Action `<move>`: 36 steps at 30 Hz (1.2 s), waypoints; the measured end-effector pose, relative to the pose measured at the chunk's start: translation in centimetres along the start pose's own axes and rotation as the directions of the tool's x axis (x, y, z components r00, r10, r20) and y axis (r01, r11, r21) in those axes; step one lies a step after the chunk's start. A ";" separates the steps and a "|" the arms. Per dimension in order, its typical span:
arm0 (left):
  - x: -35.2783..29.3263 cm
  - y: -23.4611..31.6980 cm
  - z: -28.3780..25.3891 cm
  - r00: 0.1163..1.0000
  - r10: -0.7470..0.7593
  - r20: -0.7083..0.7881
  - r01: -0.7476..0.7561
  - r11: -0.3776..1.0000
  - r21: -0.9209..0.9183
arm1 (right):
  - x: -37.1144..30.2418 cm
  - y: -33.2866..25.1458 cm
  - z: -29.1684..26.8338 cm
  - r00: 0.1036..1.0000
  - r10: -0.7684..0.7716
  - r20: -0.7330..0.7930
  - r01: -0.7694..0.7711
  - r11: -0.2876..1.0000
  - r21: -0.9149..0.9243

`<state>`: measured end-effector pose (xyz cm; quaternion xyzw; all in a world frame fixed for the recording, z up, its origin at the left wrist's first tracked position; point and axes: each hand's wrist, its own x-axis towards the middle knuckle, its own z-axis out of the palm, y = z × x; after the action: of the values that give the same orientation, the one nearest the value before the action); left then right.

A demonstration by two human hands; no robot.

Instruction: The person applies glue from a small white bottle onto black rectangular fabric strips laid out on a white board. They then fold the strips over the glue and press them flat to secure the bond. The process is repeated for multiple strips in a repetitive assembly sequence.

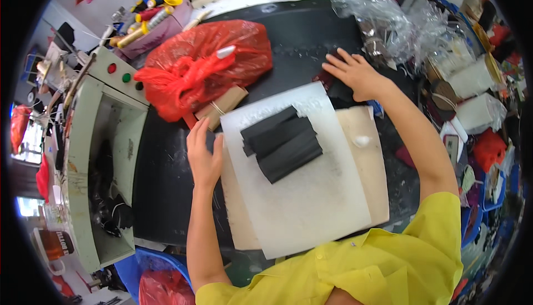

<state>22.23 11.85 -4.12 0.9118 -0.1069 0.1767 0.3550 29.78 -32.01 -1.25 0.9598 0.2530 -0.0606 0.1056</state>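
Observation:
Two overlapping stacks of black fabric strips [290, 152] lie slanted on a pale, whitish sheet [311, 208]. Under that sheet is a larger beige board [373, 166], with a small white wad [362, 141] on its right part. My left hand [202, 158] is by the sheet's left edge, thumb and fingers apart. It is nearest to a brown block with a band round it [222, 108]; whether they touch I cannot tell. Past the sheet's far right corner, my right hand [358, 76] spreads its fingers over the black table, beside a dark red item [323, 78] partly hidden.
A knotted red plastic bag [205, 63] sits at the back left of the black table [166, 188]. Left of it stands a pale green metal cabinet [83, 155] with buttons. Thread spools [147, 19] fill a bin behind. Clear plastic bags [411, 33] crowd the far right.

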 end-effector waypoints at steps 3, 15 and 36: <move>4.9 -3.3 1.8 0.979 0.069 0.192 -0.100 0.982 0.157 | 1.8 0.4 0.1 0.996 -0.085 0.015 0.085 0.996 -0.023; 8.3 -3.3 -2.4 0.900 -0.098 0.425 -0.103 0.900 0.424 | -6.7 4.1 -0.7 0.962 0.253 -0.099 -0.237 0.960 0.151; 14.6 3.7 13.8 0.836 0.261 0.482 -0.226 0.965 -0.131 | -18.7 -11.8 2.6 0.651 0.652 -0.389 -0.133 0.602 0.787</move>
<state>37.79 -1.35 -5.51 0.8927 -0.3153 -0.0231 0.3212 7.55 -31.43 -2.68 0.9138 -0.0053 0.2096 -0.3478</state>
